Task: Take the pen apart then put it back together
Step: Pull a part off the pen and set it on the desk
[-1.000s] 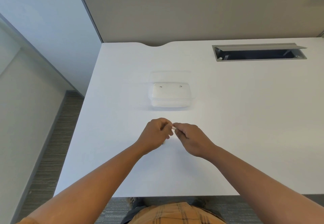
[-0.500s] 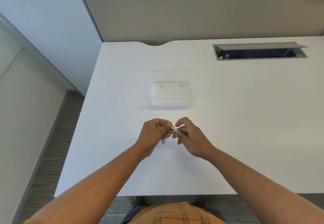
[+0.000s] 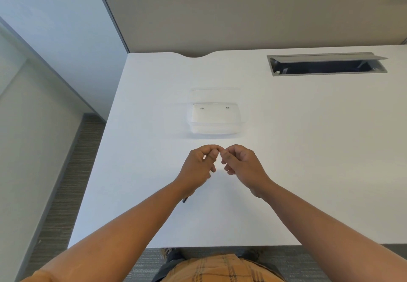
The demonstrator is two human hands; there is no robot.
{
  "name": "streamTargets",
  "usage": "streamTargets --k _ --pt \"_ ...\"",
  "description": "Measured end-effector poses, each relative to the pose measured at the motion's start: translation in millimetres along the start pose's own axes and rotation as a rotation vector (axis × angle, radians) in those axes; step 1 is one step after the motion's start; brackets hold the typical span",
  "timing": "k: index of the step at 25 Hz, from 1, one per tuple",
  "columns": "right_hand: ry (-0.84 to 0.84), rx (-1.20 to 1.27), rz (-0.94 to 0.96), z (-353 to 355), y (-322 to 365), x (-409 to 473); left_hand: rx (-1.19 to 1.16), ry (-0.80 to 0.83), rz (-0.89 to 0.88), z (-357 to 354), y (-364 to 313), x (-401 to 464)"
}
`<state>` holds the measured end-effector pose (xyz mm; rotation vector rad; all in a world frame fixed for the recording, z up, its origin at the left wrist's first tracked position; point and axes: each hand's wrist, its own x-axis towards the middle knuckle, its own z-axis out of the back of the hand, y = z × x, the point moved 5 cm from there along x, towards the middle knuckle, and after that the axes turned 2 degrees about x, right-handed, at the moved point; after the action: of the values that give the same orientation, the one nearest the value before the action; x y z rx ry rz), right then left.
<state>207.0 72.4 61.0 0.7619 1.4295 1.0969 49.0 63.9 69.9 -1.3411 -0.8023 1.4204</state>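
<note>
My left hand (image 3: 198, 167) is closed around the pen, which runs through the fist. Only the pen's dark tip (image 3: 185, 200) shows, poking out below the wrist just above the white table (image 3: 308, 149). My right hand (image 3: 244, 167) is curled, its thumb and forefinger pinched together against my left fingertips where the pen's upper end sits. That end is hidden between the fingers. Both hands hover above the table's near middle.
A clear plastic container (image 3: 214, 118) stands just beyond my hands. A grey cable slot (image 3: 326, 65) with its lid up lies at the back right. A beige partition (image 3: 242, 17) closes off the far edge. The table's left edge drops to carpeted floor.
The white pen end seen between my fingers earlier is now covered. The dark tip has swung back toward me, under my left wrist. Both hands have lifted slightly.
</note>
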Motion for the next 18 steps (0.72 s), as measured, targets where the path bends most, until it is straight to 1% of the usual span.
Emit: streamTargets --k 3,6,8,11,16,18 --pt "0.018 0.019 -0.068 1.4 -3.4 2.8 0.217 0.022 -0.12 -0.4 -7.0 3.0" --pt "0.038 0.0 -0.098 2.6 -7.0 3.9 0.463 0.093 -0.226 -2.4 -12.1 5.6" --pt "0.057 -0.009 -0.105 2.0 -7.2 3.6 0.515 0.092 -0.245 -1.5 -14.3 6.4" --pt "0.063 -0.012 -0.106 3.9 -5.9 3.6 0.495 0.046 -0.228 3.4 -15.0 8.7" --pt "0.083 -0.079 -0.026 7.8 -4.2 6.8 0.726 0.041 -0.263 4.1 -14.6 10.7" --pt "0.114 -0.023 -0.092 7.7 -6.5 6.7 0.791 0.01 -0.295 5.7 -15.0 9.1"
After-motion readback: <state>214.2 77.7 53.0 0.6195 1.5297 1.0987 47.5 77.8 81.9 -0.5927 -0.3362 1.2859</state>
